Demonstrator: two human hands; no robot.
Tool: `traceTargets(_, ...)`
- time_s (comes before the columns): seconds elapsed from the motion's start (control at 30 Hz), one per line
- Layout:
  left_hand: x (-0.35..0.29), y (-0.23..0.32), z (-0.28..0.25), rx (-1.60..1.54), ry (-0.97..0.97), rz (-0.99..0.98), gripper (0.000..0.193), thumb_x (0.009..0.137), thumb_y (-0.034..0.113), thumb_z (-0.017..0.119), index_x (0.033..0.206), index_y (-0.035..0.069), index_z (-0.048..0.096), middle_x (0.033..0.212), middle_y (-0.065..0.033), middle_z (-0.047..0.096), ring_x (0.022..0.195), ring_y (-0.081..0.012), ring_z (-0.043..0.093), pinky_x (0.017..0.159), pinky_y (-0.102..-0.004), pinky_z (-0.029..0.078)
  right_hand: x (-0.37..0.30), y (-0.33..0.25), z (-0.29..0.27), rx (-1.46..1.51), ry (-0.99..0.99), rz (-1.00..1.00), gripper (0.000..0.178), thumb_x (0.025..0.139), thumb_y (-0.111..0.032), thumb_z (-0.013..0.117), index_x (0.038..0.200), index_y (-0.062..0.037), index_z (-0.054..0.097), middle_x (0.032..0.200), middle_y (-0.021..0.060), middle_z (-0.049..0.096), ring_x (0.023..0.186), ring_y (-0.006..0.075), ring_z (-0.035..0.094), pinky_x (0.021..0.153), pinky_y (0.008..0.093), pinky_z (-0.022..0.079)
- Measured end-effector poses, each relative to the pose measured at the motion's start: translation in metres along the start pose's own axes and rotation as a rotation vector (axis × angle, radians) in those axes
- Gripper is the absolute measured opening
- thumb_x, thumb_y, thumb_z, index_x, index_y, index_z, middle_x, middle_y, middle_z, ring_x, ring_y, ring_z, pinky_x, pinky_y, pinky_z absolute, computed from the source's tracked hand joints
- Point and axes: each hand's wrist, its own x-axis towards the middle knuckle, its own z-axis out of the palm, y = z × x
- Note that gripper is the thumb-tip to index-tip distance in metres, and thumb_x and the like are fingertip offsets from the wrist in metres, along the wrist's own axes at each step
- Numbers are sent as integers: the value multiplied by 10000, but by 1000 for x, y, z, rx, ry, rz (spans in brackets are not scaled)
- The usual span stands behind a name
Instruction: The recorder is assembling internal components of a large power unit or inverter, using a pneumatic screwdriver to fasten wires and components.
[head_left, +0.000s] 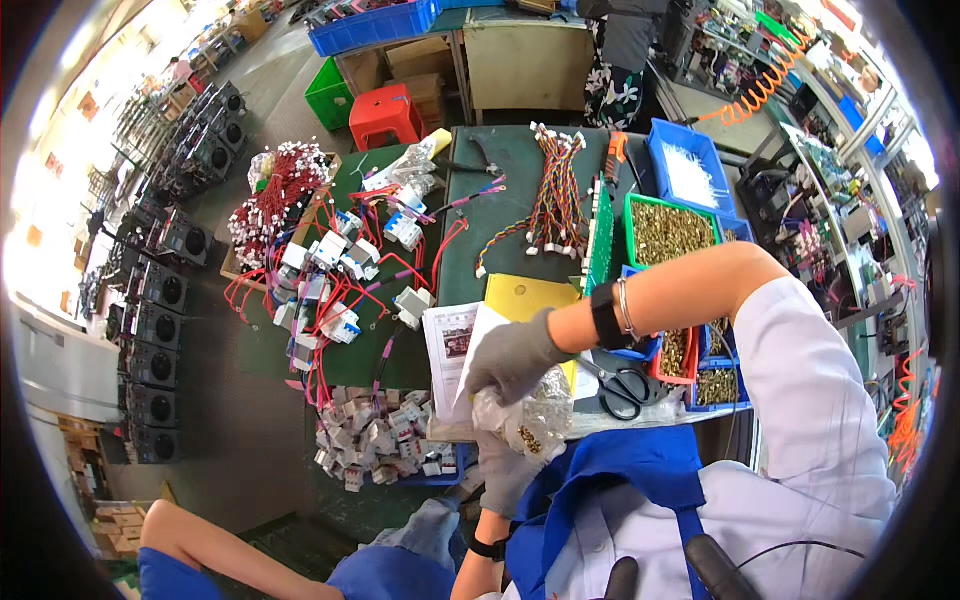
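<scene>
Right hand (514, 358) clutching plastic bag (542, 412), partly blocks papers (448, 345) at bag's 10 o'clock; left hand (504, 476) 7 o'clock, can't tell grip; scissors (608, 381) 2 o'clock.

1 held bag (551, 398) w/ pcs. (530, 438) — 1 pr. scissors (622, 392)

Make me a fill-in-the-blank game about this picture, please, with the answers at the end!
1. The gloves on the two hands are coloured ____.
2. Small brass pieces show inside a clear plastic ____ at the hands.
3. The stool past the far end of the table is coloured ____.
4. To the right of the gloves lies a black-handled pair of ____.

Missing words: gray; bag; red; scissors.
</scene>
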Motion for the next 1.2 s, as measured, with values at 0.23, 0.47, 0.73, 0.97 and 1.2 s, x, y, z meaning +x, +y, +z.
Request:
traceTargets(0.23, -4, -33, 2, -495, -4, -111, 1338, 551, 351, 929, 1447, -58, 24, 1333, -228, 468, 1201, -283, 524, 972, -379, 472, -29, -9, 43, 1151, 615, 408, 122, 789, -128, 671, 860, -33, 695, 756, -19, 660, 695, 57, 579, 645, 248, 479)
traceTargets(0.47, -6, -51, -10, -857, 102, -222, 1185, 616, 626, 806, 1437, -55, 289, 1376, -184, 432, 1244, -275, 458, 1038, -399, 393, -26, -56, 68, 1267, 734, 458, 178, 812, -105, 678, 960, -8, 696, 906, 22, 688, 817, 87, 618, 752, 242, 501)
traceTargets(0.73, 42, 40, -43, -967, -210, -258, 1190, 621, 724, 727, 1429, -43, 307, 1384, -171, 442, 1253, -268, 464, 1041, -400, 403, -95, -128, 4, 1388, 1159, 333, 184, 767, -33, 686, 946, 14, 685, 834, 6, 674, 732, 61, 605, 650, 219, 490)
traceTargets(0.97, 115, 132, 43, -1278, -865, -190, 1089, 687, 675, 700, 1431, -22, 316, 1397, -162, 443, 1263, -265, 467, 1058, -395, 395, -228, -211, -42, 438, 1470, 462, 169, 753, -33, 688, 915, 8, 669, 712, -29, 613, 719, 51, 578, 625, 244, 466)
traceTargets(1.2, 81, 153, 160, -1274, -1532, -412, 988, 753, 626, 674, 1433, -1, 324, 1410, -153, 445, 1273, -263, 470, 1074, -389, 387, -325, -262, 61, 943, 2295, 536, 380, 784, -45, 676, 1113, 3, 491, 952, 122, 615, 833, 195, 641, 727, 321, 546)
